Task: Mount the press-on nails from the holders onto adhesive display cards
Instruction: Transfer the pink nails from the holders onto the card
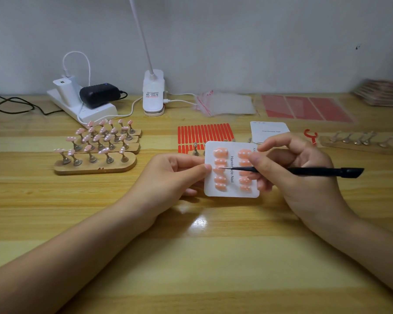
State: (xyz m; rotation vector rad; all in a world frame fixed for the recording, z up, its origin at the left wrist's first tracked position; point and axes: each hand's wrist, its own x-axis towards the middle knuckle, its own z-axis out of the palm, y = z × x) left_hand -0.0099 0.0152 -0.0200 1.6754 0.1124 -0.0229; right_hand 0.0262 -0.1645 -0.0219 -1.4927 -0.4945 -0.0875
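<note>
On the far left of the wooden table (55,200) I see a white power strip (82,103) carrying a white charger and a black adapter. In front of it stand wooden oval holders (95,165) with pink dotted press-on nails (104,151) on metal stems. A white clip lamp (153,92) stands behind, near the middle.

My left hand (175,173) pinches the left edge of a white rounded display card (232,169), thumb on top, and holds it a little above the table. On the card sit two columns of pink nails. A red strip sheet (204,133) lies behind the card.

My right hand (297,173) grips black pointed tweezers (304,171); their tip touches a nail in the left column. Farther right I see a second white card (269,132), red adhesive sheets (306,108), and a wooden holder with bare metal stems (356,141), which is blurred.
</note>
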